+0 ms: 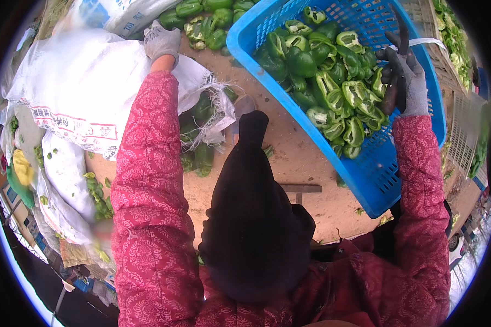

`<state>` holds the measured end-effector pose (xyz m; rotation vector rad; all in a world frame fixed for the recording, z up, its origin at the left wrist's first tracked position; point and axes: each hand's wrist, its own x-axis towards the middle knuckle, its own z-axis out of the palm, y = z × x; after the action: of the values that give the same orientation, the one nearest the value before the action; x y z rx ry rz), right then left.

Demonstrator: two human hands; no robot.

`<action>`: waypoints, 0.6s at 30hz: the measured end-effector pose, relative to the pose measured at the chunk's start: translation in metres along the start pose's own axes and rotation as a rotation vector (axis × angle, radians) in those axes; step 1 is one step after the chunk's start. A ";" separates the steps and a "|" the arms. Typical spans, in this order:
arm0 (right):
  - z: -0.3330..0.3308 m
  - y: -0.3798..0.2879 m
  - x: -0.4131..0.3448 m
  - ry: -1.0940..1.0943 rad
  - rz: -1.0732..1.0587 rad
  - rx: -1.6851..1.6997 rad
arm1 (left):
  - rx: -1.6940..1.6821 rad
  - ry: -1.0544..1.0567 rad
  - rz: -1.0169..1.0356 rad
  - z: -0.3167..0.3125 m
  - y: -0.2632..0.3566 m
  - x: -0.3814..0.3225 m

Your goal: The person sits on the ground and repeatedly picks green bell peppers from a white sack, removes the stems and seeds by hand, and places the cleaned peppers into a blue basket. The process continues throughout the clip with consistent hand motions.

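My left hand [162, 40], in a grey glove, grips the edge of a white woven sack [90, 81]. Green bell peppers lie on the ground beyond it, and more show at the sack's frayed mouth [219, 108]. At the right, my gloved right hand [405, 77] holds a knife [400, 32] with a dark blade pointing away from me. It is over a blue plastic basket [294, 108] with many cut green bell peppers [335, 73], several showing pale insides.
White and grey sacks [67, 171] with scattered green pieces lie at the left. A pale crate [462, 126] stands past the basket at the right, near leafy greens [454, 45]. A bar-shaped metal piece [300, 188] lies on the brown ground near my knee.
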<state>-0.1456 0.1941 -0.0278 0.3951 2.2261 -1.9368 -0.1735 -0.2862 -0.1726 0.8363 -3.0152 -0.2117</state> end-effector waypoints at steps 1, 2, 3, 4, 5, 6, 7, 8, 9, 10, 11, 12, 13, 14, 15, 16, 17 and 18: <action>0.010 0.004 -0.006 -0.018 0.046 -0.014 | 0.045 -0.092 -0.016 0.007 -0.001 0.019; 0.016 0.008 -0.011 -0.035 0.050 -0.044 | 0.076 -0.122 -0.096 0.016 0.001 0.035; 0.020 0.011 -0.016 -0.039 0.057 -0.069 | 0.103 -0.133 -0.170 0.028 0.004 0.046; 0.022 0.014 -0.020 -0.044 0.077 -0.097 | 0.170 -0.188 -0.167 0.036 0.003 0.053; 0.023 0.017 -0.023 -0.055 0.089 -0.114 | 0.227 -0.179 -0.140 0.044 0.002 0.059; 0.023 0.020 -0.026 -0.063 0.079 -0.121 | 0.211 -0.159 -0.167 0.051 -0.001 0.060; 0.022 0.022 -0.029 -0.056 0.088 -0.138 | 0.278 -0.131 -0.114 0.054 -0.006 0.060; 0.022 0.023 -0.033 -0.060 0.087 -0.143 | 0.280 -0.099 -0.017 0.058 -0.007 0.056; 0.022 0.025 -0.036 -0.058 0.095 -0.146 | 0.281 -0.094 0.072 0.055 -0.012 0.052; 0.022 0.025 -0.040 -0.071 0.111 -0.150 | 0.252 -0.052 0.071 0.051 -0.013 0.044; 0.023 0.025 -0.044 -0.091 0.086 -0.144 | 0.215 -0.006 0.064 0.045 -0.011 0.034; 0.025 0.025 -0.048 -0.097 0.081 -0.148 | 0.105 0.025 0.077 0.032 -0.007 0.028; 0.029 0.022 -0.053 -0.101 0.088 -0.145 | -0.207 0.042 0.049 0.015 -0.004 0.016; 0.033 0.019 -0.058 -0.100 0.120 -0.111 | -0.529 0.043 0.028 -0.006 -0.002 -0.002; 0.038 0.014 -0.063 -0.136 0.062 -0.074 | -0.842 0.045 -0.009 -0.031 0.002 -0.021; 0.045 0.007 -0.068 -0.154 0.033 -0.051 | -1.056 0.086 0.084 -0.057 0.008 -0.041; 0.052 0.000 -0.074 -0.155 0.040 -0.041 | -1.251 0.111 0.126 -0.082 0.015 -0.065; 0.059 -0.008 -0.079 -0.198 -0.018 -0.010 | -1.346 0.086 0.220 -0.106 0.023 -0.091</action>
<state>-0.0755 0.1273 -0.0059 0.1735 2.1196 -1.8822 -0.1026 -0.2335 -0.0614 0.3050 -2.0285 -1.7749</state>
